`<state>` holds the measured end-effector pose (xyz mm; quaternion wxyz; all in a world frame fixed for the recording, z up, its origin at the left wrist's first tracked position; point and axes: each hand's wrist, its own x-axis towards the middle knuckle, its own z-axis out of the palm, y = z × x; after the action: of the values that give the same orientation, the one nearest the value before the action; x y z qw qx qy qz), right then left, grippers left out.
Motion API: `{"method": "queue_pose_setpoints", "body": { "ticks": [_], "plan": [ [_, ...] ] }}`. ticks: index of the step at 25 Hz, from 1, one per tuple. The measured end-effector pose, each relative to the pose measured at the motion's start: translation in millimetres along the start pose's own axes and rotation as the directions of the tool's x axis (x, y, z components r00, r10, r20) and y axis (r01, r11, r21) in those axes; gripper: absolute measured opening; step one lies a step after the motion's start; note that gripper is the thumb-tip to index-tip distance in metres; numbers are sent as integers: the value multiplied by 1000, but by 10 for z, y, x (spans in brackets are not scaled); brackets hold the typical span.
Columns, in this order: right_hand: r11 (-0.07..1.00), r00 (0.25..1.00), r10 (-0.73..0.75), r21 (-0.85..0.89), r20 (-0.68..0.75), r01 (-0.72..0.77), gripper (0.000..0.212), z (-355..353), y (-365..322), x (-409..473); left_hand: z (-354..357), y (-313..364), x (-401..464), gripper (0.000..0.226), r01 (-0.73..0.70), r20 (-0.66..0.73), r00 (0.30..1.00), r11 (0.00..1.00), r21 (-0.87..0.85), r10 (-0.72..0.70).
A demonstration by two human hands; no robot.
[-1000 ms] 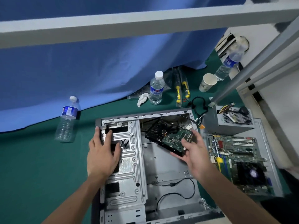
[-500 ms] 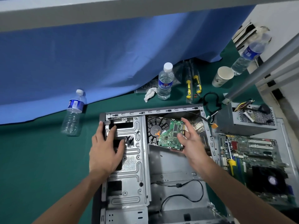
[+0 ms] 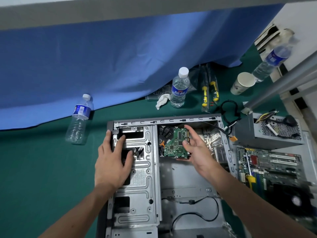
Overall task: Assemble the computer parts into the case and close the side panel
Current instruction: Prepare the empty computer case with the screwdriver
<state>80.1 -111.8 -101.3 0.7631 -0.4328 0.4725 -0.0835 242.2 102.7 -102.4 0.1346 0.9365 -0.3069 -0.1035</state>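
A: We start at the fingers of the right hand: spread and relaxed, holding nothing, held just beside the right edge of the hard drive. We cannot tell whether the lower fingers touch it.

B: And the left hand?

A: Flat on the drive cage, fingers straight and pressing, the outermost one over the case wall. We read it as bracing, not gripping.

B: Where is the drive?

A: Inside the case, upper bay beside the cage, circuit board facing up, lying over a black fan-like part. We see no screws or cable on it, so we judge it placed but not fastened.

B: What is left?

A: Most of the job, in our judgement. The motherboard lies outside, to the right on a grey panel that may be the side panel. The power supply also sits outside on the table. Screwdrivers lie untouched near the water bottle. The case floor is bare apart from a loose black cable.
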Motion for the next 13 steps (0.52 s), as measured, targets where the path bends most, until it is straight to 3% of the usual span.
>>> {"method": "queue_pose_setpoints", "body": {
  "ticks": [13],
  "plan": [
    [999, 999, -22, -45, 34, 23, 69, 38, 60, 39, -17, 2, 3, 54, -6, 7, 1000, 1000, -3, 6]
  ]
}}
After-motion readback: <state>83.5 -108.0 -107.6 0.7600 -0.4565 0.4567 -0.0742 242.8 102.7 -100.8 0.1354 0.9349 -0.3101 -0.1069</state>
